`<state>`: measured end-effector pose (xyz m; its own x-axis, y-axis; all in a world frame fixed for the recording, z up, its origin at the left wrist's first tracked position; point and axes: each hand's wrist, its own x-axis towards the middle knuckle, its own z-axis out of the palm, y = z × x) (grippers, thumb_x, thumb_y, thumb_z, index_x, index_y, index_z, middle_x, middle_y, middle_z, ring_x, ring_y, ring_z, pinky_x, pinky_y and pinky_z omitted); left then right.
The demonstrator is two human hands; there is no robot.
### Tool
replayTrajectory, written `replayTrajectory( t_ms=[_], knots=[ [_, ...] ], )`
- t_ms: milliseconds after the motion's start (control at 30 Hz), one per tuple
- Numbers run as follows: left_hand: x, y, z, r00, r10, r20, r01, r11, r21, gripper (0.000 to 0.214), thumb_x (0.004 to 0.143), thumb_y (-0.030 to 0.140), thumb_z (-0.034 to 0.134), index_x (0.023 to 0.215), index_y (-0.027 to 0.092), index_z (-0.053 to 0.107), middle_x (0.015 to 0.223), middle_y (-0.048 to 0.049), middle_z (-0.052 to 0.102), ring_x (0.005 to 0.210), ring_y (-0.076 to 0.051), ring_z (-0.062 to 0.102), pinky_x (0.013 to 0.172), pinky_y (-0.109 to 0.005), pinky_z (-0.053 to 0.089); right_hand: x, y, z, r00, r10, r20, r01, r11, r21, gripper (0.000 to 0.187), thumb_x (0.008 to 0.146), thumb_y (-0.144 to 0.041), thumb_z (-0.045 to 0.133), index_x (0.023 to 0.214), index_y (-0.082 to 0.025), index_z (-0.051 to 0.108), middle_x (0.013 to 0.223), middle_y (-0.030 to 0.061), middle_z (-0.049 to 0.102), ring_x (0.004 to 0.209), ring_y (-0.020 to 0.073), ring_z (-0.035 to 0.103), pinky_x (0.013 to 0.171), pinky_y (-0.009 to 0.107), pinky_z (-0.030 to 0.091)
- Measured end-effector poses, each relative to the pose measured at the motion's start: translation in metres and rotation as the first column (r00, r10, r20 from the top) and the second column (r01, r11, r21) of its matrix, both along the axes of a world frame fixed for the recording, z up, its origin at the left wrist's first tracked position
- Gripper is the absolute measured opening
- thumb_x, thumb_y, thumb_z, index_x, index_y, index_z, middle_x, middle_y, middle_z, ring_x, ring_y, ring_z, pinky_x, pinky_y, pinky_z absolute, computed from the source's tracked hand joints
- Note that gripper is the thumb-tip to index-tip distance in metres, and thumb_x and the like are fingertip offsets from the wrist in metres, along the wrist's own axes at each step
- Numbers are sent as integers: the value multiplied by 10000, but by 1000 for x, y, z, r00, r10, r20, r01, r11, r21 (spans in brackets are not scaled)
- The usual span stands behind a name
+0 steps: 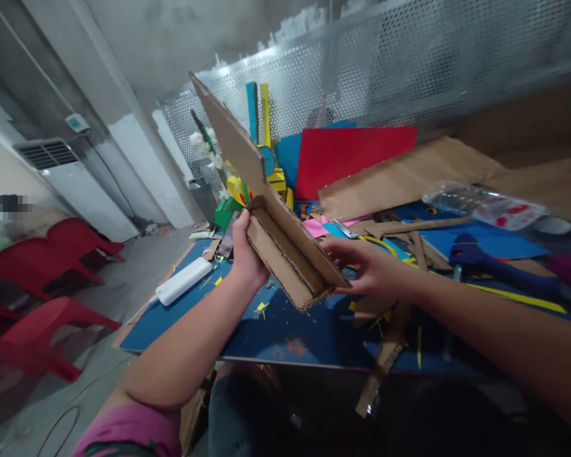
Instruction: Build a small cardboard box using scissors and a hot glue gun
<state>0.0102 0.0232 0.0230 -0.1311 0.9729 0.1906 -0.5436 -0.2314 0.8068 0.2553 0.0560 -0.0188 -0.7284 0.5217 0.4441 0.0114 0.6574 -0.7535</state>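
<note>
A folded cardboard piece (278, 260), like a narrow trough with a tall pointed panel (233, 139) rising at its far end, is held tilted above the table. My left hand (248, 257) is closed round its left side, thumb on the upper edge. At the lower right end, my right hand (361, 266) grips the side wall, its fingers partly hidden behind the cardboard. Behind the right hand lie scissors (380, 244) with yellow handles, among cardboard strips and pink paper (314, 227).
The blue table (285, 336) carries scraps, a white power strip (183, 282), a blue-handled tool (495, 263) and a clear plastic bottle (492, 206). A red sheet (352, 158) and a large cardboard sheet (409, 178) lean at the back. Red chairs (47, 324) stand on the left.
</note>
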Motion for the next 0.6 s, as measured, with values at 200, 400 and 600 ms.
replayTrajectory(
  t_ms=[200,400,600],
  knots=[
    [2,-2,-1,1000,-3,12,2,1000,27,638,789,754,809,1096,196,774,957,-88,838,1161,-376,808,1045,-502,661,1,5,-11,993,-75,89,70,996,57,768,846,-513,945,1528,-276,683,1303,105,791,1022,277,814,889,412,713],
    [-6,5,-12,984,159,-75,-140,967,213,608,744,684,930,1133,236,795,1172,-64,840,1292,-351,751,1150,-459,589,3,-3,3,992,-116,43,102,961,256,927,820,-645,950,1605,-254,649,1500,162,741,1379,417,714,1162,556,612],
    [-11,-11,-14,883,366,-294,-193,854,483,636,718,532,1013,1234,255,765,1203,-87,781,1292,-354,695,1163,-438,522,0,-1,3,982,-186,27,175,956,237,588,1051,-621,703,1469,-209,731,1266,154,814,1076,341,789,907,455,675]
  ],
)
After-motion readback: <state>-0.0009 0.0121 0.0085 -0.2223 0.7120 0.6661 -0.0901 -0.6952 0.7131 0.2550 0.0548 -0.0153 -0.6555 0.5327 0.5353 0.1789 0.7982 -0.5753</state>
